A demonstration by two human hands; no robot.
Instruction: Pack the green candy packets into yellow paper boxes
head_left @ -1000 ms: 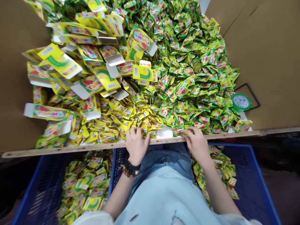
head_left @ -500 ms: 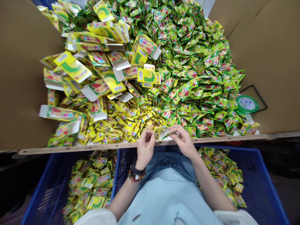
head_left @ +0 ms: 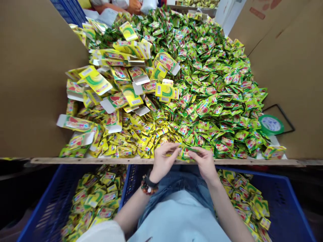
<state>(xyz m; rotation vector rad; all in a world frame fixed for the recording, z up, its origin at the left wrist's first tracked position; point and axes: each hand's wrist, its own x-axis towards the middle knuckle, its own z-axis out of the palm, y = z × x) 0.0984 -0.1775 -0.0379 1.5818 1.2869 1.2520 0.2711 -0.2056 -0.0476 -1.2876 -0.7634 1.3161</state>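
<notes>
At the table's wooden front edge (head_left: 141,161), both hands meet over a small yellow-and-green candy pack (head_left: 186,154) with a watermelon print. My left hand (head_left: 163,162) pinches its left end between thumb and fingers. My right hand (head_left: 205,164) pinches the right end. Fingers cover the ends, so I cannot tell whether it is only a sachet or a sachet with its box. Behind the hands lie loose yellow sachets (head_left: 126,150) and a large heap of green sachets (head_left: 202,90). Flat-sided yellow cartons (head_left: 96,80) with white flaps are piled on the left.
Cardboard walls (head_left: 37,77) flank the heap. A green tape roll (head_left: 271,124) leans at the right beside a black frame. Below the edge, two blue crates (head_left: 282,201) hold filled small boxes (head_left: 101,191). Another person's hand (head_left: 135,6) shows at the far back.
My hands have come together on one pack, its green printed face now showing where a white part showed before. The view has tilted up, revealing a person at the back.
</notes>
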